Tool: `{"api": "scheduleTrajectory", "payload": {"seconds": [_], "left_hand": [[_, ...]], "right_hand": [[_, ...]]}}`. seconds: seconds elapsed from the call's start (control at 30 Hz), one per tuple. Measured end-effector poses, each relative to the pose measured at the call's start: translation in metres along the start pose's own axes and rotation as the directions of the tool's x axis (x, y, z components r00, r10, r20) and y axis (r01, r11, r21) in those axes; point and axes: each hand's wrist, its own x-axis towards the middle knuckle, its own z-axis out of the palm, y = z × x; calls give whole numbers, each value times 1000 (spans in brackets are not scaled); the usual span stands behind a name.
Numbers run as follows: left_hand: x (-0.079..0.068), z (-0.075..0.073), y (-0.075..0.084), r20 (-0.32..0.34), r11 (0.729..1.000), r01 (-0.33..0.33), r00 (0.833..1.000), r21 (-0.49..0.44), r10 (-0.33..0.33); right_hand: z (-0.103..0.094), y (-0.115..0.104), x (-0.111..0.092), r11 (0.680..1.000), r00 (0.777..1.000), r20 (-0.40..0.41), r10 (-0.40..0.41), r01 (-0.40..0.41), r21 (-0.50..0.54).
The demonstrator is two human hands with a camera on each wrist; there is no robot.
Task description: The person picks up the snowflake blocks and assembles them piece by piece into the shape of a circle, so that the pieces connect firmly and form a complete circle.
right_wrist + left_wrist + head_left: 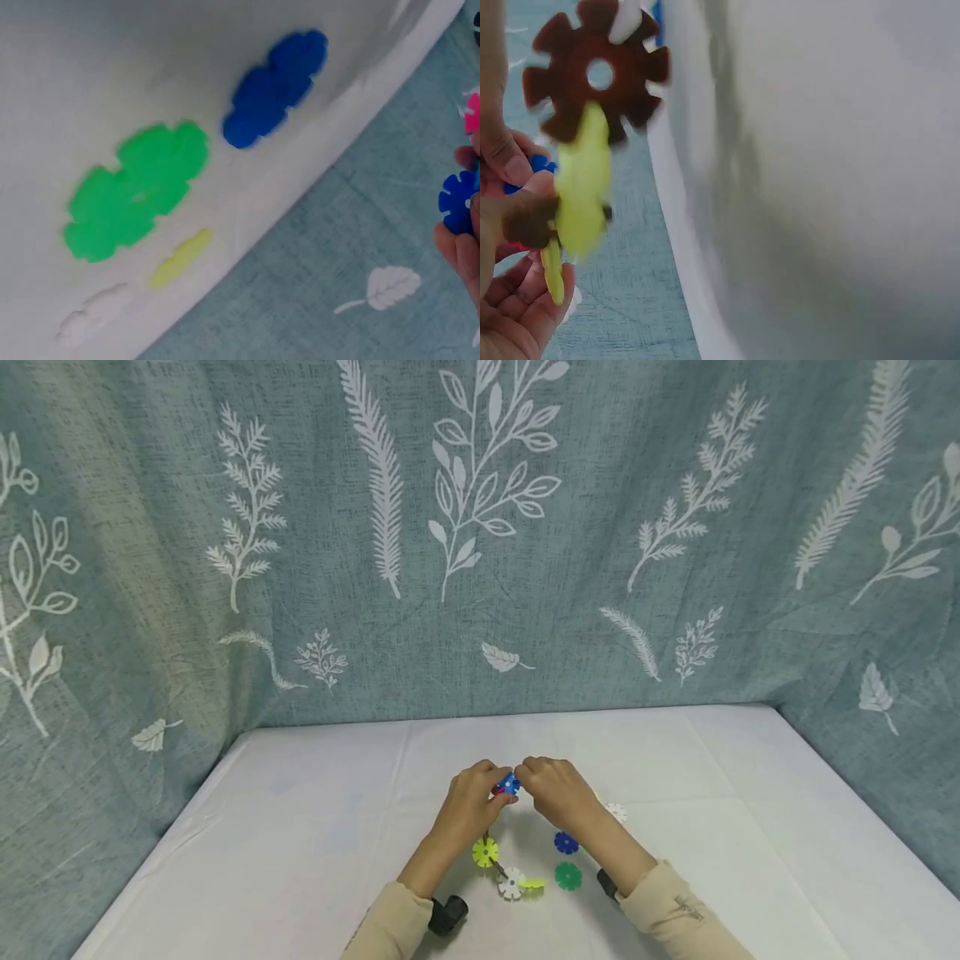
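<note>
My left hand [472,802] and right hand [558,789] meet above the table, pinching blue notched discs [507,783] between them. A pink notched piece [472,114] shows beside the blue disc [454,201] in the right wrist view. From the left hand trails a chain of slotted discs: a yellow disc [485,852], a brown disc [497,867] seen edge-on, a white disc [512,883] and another yellow disc [532,883]. Close up in the left wrist view, a brown disc [626,86] joins a yellow disc [583,191]. Fingers hide where the blue pieces meet.
Loose discs lie below the right forearm: a blue disc [566,842], a green disc [567,876] and a white disc [617,812], with a yellow disc [181,258] in the right wrist view. A white cloth covers the table [300,827]; a patterned curtain [337,527] hangs behind.
</note>
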Motion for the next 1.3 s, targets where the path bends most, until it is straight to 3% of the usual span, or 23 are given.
{"api": "scheduleTrajectory", "payload": {"seconds": [0.2,0.37,0.5,0.63,0.73,0.83,0.97,1.07,1.13,1.3], "left_hand": [[-1,-1,-2,-4,999,35,999,1,-35],[-3,0,-1,8,998,62,998,4,-62],[-4,2,0,10,999,36,999,-29,-36],[-3,3,-2,17,998,24,1000,-59,-23],[-2,2,-4,9,998,36,999,-54,-35],[-1,1,-7,1,997,50,999,-64,-50],[0,1,-9,0,995,44,999,-84,-44],[-1,1,-10,-12,996,28,999,-88,-30],[-1,2,-10,-24,996,16,1000,-92,-19],[0,3,-12,-44,995,8,999,-101,-13]], "right_hand": [[4,2,-1,987,998,29,49,-53,151],[9,6,-5,942,990,73,124,-141,304],[9,8,-7,913,987,95,133,-159,375],[4,10,-9,856,965,170,200,-256,448],[-1,13,-13,804,906,307,291,-405,435],[-7,15,-16,767,806,471,359,-542,343],[-13,12,-21,724,663,647,376,-646,241],[-16,7,-24,710,592,726,350,-673,207],[-16,4,-25,709,575,748,331,-675,205],[-14,-1,-28,711,601,739,305,-660,243]]}}
